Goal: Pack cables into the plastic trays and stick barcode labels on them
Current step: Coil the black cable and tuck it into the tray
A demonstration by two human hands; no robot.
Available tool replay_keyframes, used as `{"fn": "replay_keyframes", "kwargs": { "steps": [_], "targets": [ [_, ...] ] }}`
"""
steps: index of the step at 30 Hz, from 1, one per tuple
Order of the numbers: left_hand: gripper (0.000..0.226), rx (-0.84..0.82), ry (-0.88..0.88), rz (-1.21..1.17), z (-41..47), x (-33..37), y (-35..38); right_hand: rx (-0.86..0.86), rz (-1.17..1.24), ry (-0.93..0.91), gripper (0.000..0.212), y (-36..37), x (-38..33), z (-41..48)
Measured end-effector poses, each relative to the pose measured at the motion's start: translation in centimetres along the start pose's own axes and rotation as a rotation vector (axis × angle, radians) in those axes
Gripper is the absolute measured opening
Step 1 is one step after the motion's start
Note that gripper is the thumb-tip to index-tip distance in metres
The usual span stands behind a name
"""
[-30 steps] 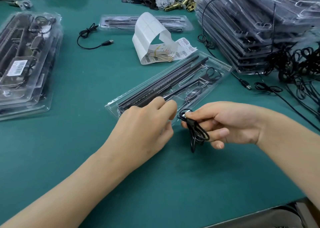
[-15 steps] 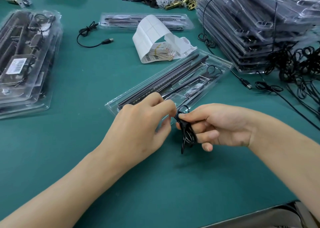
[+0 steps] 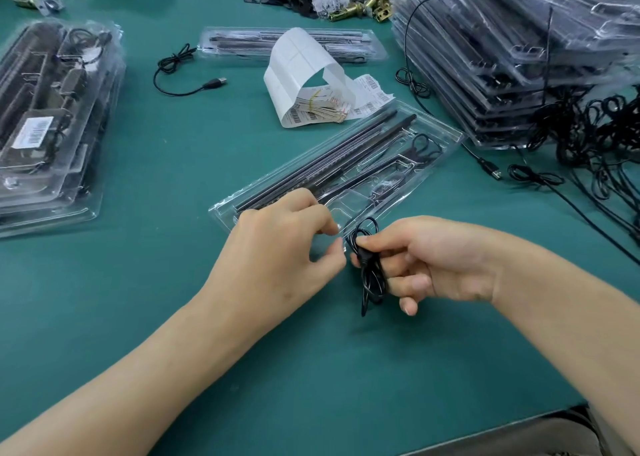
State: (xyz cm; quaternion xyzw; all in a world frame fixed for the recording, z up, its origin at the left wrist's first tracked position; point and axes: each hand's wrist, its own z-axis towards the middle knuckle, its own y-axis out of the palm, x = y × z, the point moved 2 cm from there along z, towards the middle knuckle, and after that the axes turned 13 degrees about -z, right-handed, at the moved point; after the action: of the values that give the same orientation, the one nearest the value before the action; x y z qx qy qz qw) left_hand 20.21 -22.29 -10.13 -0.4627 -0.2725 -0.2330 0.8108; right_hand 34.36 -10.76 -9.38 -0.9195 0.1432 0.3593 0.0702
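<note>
A clear plastic tray lies slantwise in the middle of the green table, with long black rods and a coiled cable inside. My left hand is at its near corner, thumb and forefinger curled round the plastic edge. Just right of it, my right hand grips a bundled black cable, whose loops hang below my fingers over the table. A curled strip of white label backing with barcode labels lies behind the tray.
Stacks of filled trays stand at the left and back right. A tangle of loose black cables lies at the right. A single tray, a USB cable and brass parts lie farther back.
My right hand has carried the cable bundle a little left, close to my left hand. My left fingers have shifted from the tray's top to its near corner.
</note>
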Motion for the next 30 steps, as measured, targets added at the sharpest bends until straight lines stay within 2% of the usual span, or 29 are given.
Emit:
{"fn": "replay_keyframes", "kwargs": {
  "steps": [18,30],
  "targets": [
    [0.015,0.037,0.011,-0.028,0.08,0.31,-0.21,0.128,-0.065,-0.05,0.035,0.63,-0.03,0.29],
    [0.014,0.066,-0.032,-0.04,0.11,0.14,-0.05,0.177,-0.035,-0.042,0.034,0.92,0.67,0.38]
  ]
}}
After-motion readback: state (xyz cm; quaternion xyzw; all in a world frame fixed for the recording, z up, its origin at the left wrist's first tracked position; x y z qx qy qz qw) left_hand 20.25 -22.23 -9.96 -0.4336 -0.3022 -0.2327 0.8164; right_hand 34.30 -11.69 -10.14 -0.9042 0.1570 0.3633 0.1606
